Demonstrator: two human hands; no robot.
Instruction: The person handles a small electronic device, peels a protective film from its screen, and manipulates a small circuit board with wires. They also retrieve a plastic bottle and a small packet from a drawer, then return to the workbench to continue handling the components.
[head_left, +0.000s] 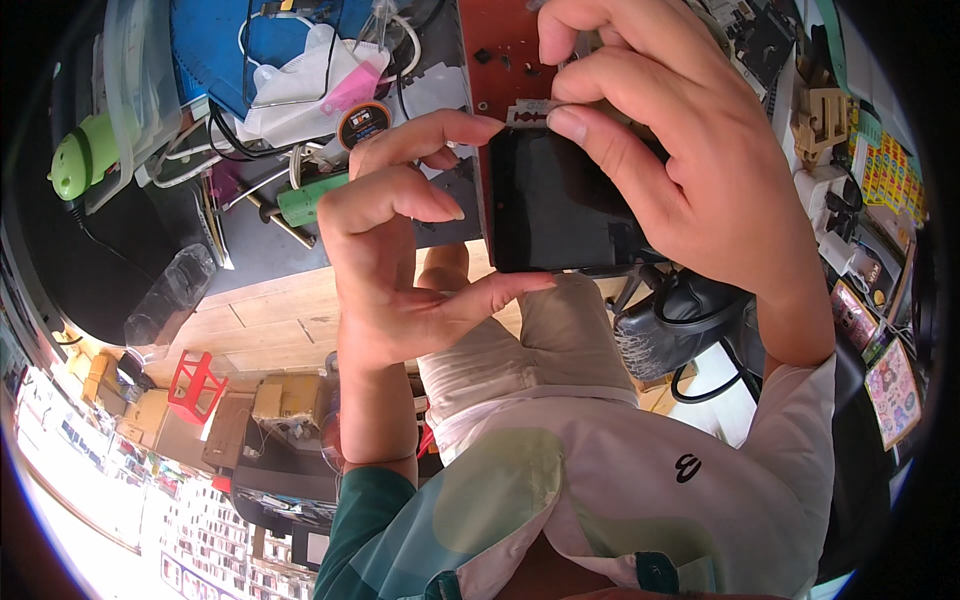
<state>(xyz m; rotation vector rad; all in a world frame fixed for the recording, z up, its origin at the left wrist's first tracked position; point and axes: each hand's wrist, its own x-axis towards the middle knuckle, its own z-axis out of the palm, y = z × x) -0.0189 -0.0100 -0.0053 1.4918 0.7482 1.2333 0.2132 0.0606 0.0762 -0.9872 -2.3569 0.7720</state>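
Observation:
A black smartphone [560,215], dark glass face up, sits at the near edge of a red work mat [490,50]. My left hand [400,230] grips it: the thumb presses the near edge, and a fingertip touches the far left corner. Between the thumb and index finger of my right hand [680,150] is a thin double-edged razor blade [528,115]. The blade lies flat along the phone's far edge; whether it is inserted into a seam I cannot tell. My right hand covers the phone's far right part.
Left of the mat are a green cylinder [310,203], a small round tin [363,125], a white face mask [300,95] and tangled cables. A clear plastic bottle [172,290] lies farther left. Below the bench stands a black chair [670,335]; dark parts [755,40] are piled at far right.

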